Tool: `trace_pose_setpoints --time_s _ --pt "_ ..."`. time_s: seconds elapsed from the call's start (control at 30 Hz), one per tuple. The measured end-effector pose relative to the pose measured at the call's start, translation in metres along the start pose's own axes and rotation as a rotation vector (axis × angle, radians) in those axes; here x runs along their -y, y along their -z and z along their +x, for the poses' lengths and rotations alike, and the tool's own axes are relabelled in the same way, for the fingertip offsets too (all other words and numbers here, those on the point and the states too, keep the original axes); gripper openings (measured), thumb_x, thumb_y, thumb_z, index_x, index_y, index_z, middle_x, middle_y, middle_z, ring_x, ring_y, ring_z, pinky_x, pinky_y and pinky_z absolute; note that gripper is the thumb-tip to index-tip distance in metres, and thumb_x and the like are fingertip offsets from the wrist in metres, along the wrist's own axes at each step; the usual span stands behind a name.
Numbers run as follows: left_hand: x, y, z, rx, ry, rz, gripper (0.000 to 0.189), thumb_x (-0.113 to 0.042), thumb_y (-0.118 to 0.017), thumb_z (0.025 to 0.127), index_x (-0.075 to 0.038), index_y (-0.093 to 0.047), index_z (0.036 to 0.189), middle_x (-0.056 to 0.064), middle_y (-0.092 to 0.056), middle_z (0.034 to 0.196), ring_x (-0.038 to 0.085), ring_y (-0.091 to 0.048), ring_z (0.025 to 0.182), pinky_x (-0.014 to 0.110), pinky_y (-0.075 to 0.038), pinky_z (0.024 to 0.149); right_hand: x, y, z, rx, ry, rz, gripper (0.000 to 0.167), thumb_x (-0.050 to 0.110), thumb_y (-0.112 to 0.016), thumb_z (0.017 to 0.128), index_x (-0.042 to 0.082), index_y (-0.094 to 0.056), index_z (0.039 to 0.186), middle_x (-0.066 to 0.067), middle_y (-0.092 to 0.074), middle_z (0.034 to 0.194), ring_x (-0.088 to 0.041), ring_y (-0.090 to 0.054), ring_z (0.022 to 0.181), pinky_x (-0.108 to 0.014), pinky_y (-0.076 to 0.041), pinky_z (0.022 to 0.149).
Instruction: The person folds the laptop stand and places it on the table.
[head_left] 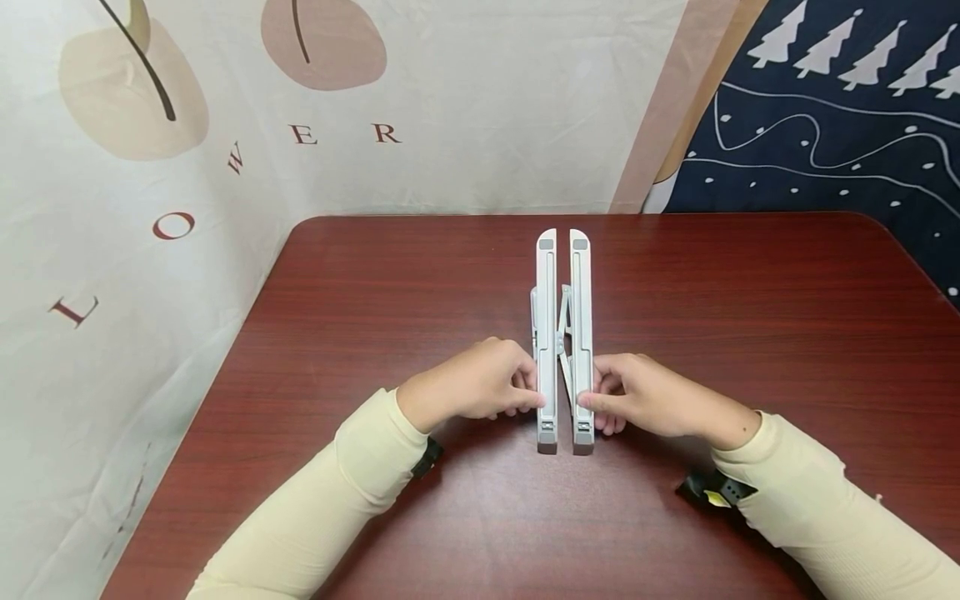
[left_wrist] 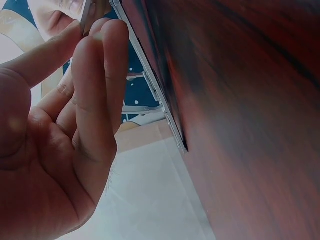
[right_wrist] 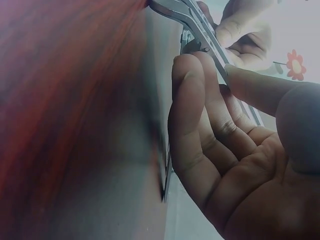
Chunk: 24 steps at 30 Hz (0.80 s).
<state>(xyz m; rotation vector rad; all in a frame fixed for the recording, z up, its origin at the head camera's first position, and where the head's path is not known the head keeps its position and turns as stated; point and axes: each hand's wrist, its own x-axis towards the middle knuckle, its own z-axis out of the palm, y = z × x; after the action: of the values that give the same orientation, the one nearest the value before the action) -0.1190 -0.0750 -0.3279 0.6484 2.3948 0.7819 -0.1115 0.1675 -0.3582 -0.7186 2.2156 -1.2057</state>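
A silver folding laptop stand (head_left: 547,333) stands on the table, its two long bars side by side with a narrow gap and crossed links between them. My left hand (head_left: 491,379) pinches the near part of the left bar, thumb on top and fingers beneath. On the other side, my right hand (head_left: 648,392) pinches the right bar at about the same height. The right wrist view shows the thumb and fingertips of the right hand (right_wrist: 225,140) around a bar's edge. In the left wrist view, the left hand (left_wrist: 65,130) partly hides the stand.
The dark red wooden table (head_left: 375,292) reaches back to a pale printed cloth (head_left: 487,108). A navy cloth with white trees (head_left: 840,142) hangs at the back right. Black straps (head_left: 716,487) sit at both wrists.
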Motion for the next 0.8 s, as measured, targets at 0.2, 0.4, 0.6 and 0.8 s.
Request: trace_pose_setpoints --time_s 0.2,0.4,0.6,0.8 --pt "-0.0012 -0.0007 -0.0003 -0.001 -0.001 -0.006 0.023 -0.024 -0.074 0.091 -0.013 -0.068 0.072 0.003 -0.073 0.068 0.009 -0.059 0.045 0.027 -0.052 0.048 0.0 -0.0013 0.0002 0.012 0.001 0.029 0.013 0.011 -0.065 0.096 0.0 -0.059 0.094 -0.004 -0.069 0.068 -0.015 -0.067 0.059 -0.035 -0.058 0.054" --pt "-0.0017 -0.0018 0.0 0.003 -0.004 -0.013 0.023 -0.023 -0.074 0.091 -0.013 -0.068 0.072 0.003 -0.073 0.068 0.008 -0.058 0.044 0.028 -0.053 0.048 0.0002 -0.003 0.0007 0.013 -0.007 0.048 0.014 0.011 -0.066 0.096 -0.001 -0.059 0.093 -0.005 -0.069 0.068 -0.015 -0.068 0.059 -0.035 -0.058 0.054" --pt "-0.0017 -0.0021 0.0001 0.006 -0.002 -0.013 0.023 -0.023 -0.074 0.091 -0.014 -0.067 0.071 0.003 -0.073 0.068 0.008 -0.058 0.045 0.027 -0.052 0.047 0.0002 -0.0046 0.0017 0.016 -0.002 0.056 0.013 0.01 -0.065 0.096 -0.001 -0.058 0.093 -0.006 -0.069 0.068 -0.016 -0.068 0.059 -0.035 -0.058 0.053" --pt "-0.0012 -0.0029 0.0004 0.006 -0.001 -0.011 0.023 -0.023 -0.074 0.091 -0.015 -0.067 0.07 0.002 -0.072 0.067 0.008 -0.058 0.045 0.027 -0.052 0.047 -0.0003 -0.0056 0.0022 0.02 0.003 0.062 0.013 0.009 -0.065 0.096 -0.001 -0.058 0.093 -0.005 -0.069 0.068 -0.015 -0.068 0.058 -0.036 -0.058 0.053"
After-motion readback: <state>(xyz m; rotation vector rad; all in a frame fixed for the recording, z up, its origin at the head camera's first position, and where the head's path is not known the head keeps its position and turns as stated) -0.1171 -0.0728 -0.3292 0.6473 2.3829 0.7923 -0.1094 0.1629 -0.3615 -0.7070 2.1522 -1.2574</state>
